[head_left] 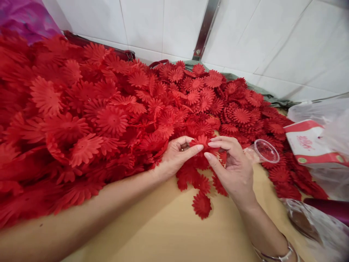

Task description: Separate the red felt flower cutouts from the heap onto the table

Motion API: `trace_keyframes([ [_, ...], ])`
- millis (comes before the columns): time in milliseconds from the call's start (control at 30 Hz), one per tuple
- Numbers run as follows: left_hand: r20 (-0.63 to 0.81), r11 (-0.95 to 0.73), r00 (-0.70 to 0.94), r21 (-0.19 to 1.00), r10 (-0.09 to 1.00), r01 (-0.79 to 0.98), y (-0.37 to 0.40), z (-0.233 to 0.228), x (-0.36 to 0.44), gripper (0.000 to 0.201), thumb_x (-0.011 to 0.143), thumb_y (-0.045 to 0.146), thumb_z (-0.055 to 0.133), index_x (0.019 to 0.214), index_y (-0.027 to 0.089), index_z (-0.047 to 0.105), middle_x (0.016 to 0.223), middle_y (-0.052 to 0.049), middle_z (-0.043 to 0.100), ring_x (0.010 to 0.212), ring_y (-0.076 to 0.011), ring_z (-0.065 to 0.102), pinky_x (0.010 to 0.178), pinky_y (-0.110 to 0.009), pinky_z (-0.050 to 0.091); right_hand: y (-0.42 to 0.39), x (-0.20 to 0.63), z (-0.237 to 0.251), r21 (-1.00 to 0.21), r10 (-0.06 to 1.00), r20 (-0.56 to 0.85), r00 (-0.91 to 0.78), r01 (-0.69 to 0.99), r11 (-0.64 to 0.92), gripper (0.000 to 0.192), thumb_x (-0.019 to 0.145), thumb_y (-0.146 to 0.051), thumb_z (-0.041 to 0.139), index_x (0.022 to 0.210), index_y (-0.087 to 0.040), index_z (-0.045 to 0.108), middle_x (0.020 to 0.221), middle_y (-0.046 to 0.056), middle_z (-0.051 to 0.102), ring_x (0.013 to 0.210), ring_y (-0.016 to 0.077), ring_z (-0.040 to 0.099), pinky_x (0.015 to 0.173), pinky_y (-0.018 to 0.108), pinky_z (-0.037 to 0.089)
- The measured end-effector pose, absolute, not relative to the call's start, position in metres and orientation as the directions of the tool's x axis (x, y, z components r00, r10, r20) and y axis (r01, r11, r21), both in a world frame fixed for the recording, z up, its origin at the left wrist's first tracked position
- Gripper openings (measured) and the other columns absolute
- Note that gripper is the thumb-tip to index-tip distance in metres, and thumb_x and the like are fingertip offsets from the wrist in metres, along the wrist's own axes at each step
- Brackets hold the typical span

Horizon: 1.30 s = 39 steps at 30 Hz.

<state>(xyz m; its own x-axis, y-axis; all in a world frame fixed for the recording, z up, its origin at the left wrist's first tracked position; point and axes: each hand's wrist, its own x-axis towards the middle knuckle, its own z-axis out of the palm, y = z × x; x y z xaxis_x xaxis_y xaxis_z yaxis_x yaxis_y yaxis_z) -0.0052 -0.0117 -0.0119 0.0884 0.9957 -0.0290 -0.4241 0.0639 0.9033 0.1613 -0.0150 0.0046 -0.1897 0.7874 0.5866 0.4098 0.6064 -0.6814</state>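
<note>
At far left a deep heap of red flowers (81, 109) covers most of the tabletop (169, 233) and banks up against the tiled wall (152, 22).

Our left hand (176, 154) is partly curled, thumb and forefinger pinching one side of a single red flower (201, 141) held just in front of the heap. Our right hand (234, 165) meets it from the other side; forefinger and thumb close lightly on the same flower, the other fingers loose.

Judgement: we should grip near the petal bases, not the tips, so that the thin petals do not crease, and keep the piece clear of the loose flowers (200, 189) lying below it.

Just right of the hands lies a clear plastic cup (264, 151) on its side. Further right are a red-and-white packet (313, 145) and a plastic bag (327, 109).
</note>
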Motion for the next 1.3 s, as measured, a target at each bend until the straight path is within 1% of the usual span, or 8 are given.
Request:
trace_keyframes([
  [300, 0.013, 0.047, 0.149, 0.917, 0.989, -0.395, -0.013, -0.006, -0.008, 0.035, 0.069, 0.045, 0.086, 0.075, 0.016, 0.068, 0.072, 0.002, 0.065, 0.065, -0.0096, 0.054, 0.067, -0.024, 0.042, -0.015, 0.160, 0.003, -0.788, 0.865, 0.481, -0.143, 0.361, 0.498, 0.003, 0.092, -0.028, 0.067, 0.094, -0.027, 0.070, 0.105, 0.004, 0.068, 0.103, 0.0208, 0.064, 0.096, 0.039, 0.049],
  [400, 0.014, 0.065, 0.178, 0.901, 0.984, -0.429, -0.013, -0.009, -0.006, 0.034, 0.070, 0.044, 0.086, 0.075, 0.016, 0.066, 0.073, 0.003, 0.065, 0.067, -0.0092, 0.055, 0.070, -0.024, 0.044, -0.012, 0.161, 0.000, -0.857, 0.900, 0.433, -0.061, 0.283, 0.431, 0.006, 0.094, -0.031, 0.066, 0.094, -0.025, 0.068, 0.102, 0.003, 0.068, 0.100, 0.0195, 0.063, 0.093, 0.036, 0.049],
  [567, -0.029, 0.058, 0.064, 0.862, 0.997, -0.503, -0.009, -0.017, -0.003, 0.036, 0.075, 0.048, 0.082, 0.079, 0.017, 0.064, 0.074, 0.003, 0.064, 0.070, -0.0095, 0.056, 0.072, -0.023, 0.046, -0.007, 0.167, -0.009, -0.933, 0.930, 0.348, 0.114, 0.134, 0.333, 0.013, 0.094, -0.038, 0.065, 0.093, -0.025, 0.063, 0.088, 0.000, 0.061, 0.083, 0.0165, 0.058, 0.083, 0.031, 0.048],
  [667, -0.066, 0.075, 0.037, 0.824, 0.997, -0.562, -0.007, -0.019, -0.003, 0.035, 0.077, 0.048, 0.081, 0.085, 0.018, 0.063, 0.076, 0.004, 0.066, 0.070, -0.0103, 0.061, 0.075, -0.024, 0.049, -0.006, 0.169, -0.006, -0.923, 0.920, 0.372, 0.127, 0.158, 0.351, 0.011, 0.095, -0.037, 0.065, 0.094, -0.026, 0.064, 0.086, -0.001, 0.061, 0.080, 0.0162, 0.058, 0.079, 0.029, 0.048],
  [867, -0.118, 0.100, 0.015, 0.756, 0.993, -0.647, -0.006, -0.016, -0.002, 0.037, 0.077, 0.049, 0.080, 0.090, 0.020, 0.061, 0.081, 0.003, 0.070, 0.072, -0.0142, 0.068, 0.079, -0.029, 0.053, -0.016, 0.164, 0.011, -0.785, 0.860, 0.450, -0.240, 0.353, 0.509, 0.014, 0.099, -0.029, 0.057, 0.099, -0.025, 0.071, 0.109, 0.005, 0.072, 0.108, 0.0210, 0.066, 0.102, 0.040, 0.048],
  [1067, -0.048, 0.084, 0.080, 0.839, 0.996, -0.537, -0.009, -0.013, -0.004, 0.034, 0.073, 0.044, 0.083, 0.083, 0.016, 0.067, 0.077, 0.002, 0.068, 0.070, -0.0096, 0.060, 0.070, -0.022, 0.050, -0.015, 0.160, 0.003, -0.742, 0.833, 0.531, -0.153, 0.392, 0.545, 0.013, 0.094, -0.026, 0.066, 0.107, -0.026, 0.068, 0.112, 0.006, 0.068, 0.112, 0.0217, 0.063, 0.103, 0.043, 0.048],
  [1167, -0.009, 0.078, 0.148, 0.880, 0.989, -0.469, -0.010, -0.013, -0.004, 0.035, 0.068, 0.043, 0.087, 0.081, 0.016, 0.069, 0.075, 0.002, 0.068, 0.068, -0.0090, 0.058, 0.069, -0.022, 0.048, -0.013, 0.160, -0.002, -0.721, 0.825, 0.547, -0.141, 0.423, 0.549, 0.020, 0.089, -0.026, 0.073, 0.107, -0.027, 0.067, 0.112, 0.006, 0.065, 0.112, 0.0227, 0.062, 0.105, 0.045, 0.048],
  [1300, 0.010, 0.053, 0.147, 0.908, 0.989, -0.415, -0.008, -0.013, -0.005, 0.037, 0.067, 0.044, 0.087, 0.076, 0.015, 0.067, 0.073, 0.003, 0.065, 0.067, -0.0086, 0.055, 0.067, -0.022, 0.045, -0.013, 0.159, -0.002, -0.714, 0.822, 0.546, -0.160, 0.425, 0.556, 0.021, 0.087, -0.024, 0.075, 0.107, -0.027, 0.067, 0.112, 0.005, 0.065, 0.111, 0.0230, 0.062, 0.104, 0.046, 0.049],
])
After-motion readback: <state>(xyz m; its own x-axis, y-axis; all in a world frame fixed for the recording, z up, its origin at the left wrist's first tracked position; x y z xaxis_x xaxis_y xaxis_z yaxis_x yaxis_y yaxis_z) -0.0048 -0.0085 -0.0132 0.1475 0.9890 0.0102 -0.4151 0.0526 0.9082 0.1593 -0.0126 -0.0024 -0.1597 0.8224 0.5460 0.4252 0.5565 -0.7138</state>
